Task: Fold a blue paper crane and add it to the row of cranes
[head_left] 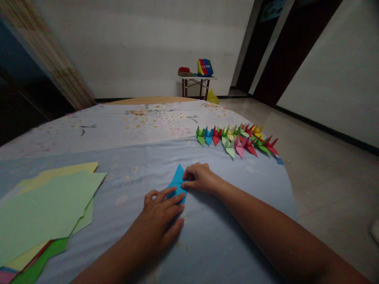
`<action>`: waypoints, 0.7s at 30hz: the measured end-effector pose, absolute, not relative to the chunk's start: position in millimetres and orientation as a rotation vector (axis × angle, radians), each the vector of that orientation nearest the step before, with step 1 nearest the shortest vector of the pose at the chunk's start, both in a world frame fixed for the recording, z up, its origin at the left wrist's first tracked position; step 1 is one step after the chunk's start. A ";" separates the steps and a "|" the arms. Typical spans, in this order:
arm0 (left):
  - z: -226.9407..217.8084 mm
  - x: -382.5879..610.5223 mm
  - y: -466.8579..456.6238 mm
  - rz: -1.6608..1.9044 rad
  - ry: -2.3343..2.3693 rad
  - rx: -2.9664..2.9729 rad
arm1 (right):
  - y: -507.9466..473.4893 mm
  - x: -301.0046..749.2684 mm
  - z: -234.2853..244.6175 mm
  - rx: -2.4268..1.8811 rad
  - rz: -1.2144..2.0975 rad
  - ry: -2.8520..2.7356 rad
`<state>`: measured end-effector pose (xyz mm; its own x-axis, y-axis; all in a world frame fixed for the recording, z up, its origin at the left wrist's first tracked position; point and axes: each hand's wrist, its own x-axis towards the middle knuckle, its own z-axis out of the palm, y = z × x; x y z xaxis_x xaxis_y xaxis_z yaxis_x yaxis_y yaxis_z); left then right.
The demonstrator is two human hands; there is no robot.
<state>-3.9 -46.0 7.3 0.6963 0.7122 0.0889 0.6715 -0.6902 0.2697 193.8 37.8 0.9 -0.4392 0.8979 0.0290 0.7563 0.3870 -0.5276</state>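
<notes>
A folded piece of blue paper (178,178), pointed at its far end, lies flat on the cloth-covered table in front of me. My left hand (164,209) rests over its near part with the fingers stretched out, pressing it against the cloth. At the paper's right edge, my right hand (199,178) pinches it between thumb and fingers. The part of the paper beneath my left fingers is hidden. Farther off to the right stand several folded paper cranes (239,146) in green, blue, red, pink and yellow, grouped close together.
A stack of coloured paper sheets (50,209), pale green on top, lies at the left. The blue flowered tablecloth (124,177) covers the near table, whose rounded edge runs down the right side. A small side table (195,77) with a colourful box (205,68) stands by the wall.
</notes>
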 end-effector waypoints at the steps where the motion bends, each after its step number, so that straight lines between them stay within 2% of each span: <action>1: 7.9 -4.0 -45.1 0.272 1.107 2.677 | 38.1 193.7 0.4 -1.462 0.646 -2.329; 12: 18.6 -10.4 -31.5 0.166 1.116 2.507 | 43.6 195.2 -0.4 -1.560 0.754 -2.253; 21: 22.9 -4.5 -36.7 0.194 1.133 2.551 | 40.8 197.3 2.9 -1.485 0.704 -2.334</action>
<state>-4.5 -36.7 22.9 0.6722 0.7403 -0.0135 0.6936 -0.6232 0.3612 197.3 40.8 2.9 -0.4289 0.9031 -0.0197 0.7634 0.3507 -0.5425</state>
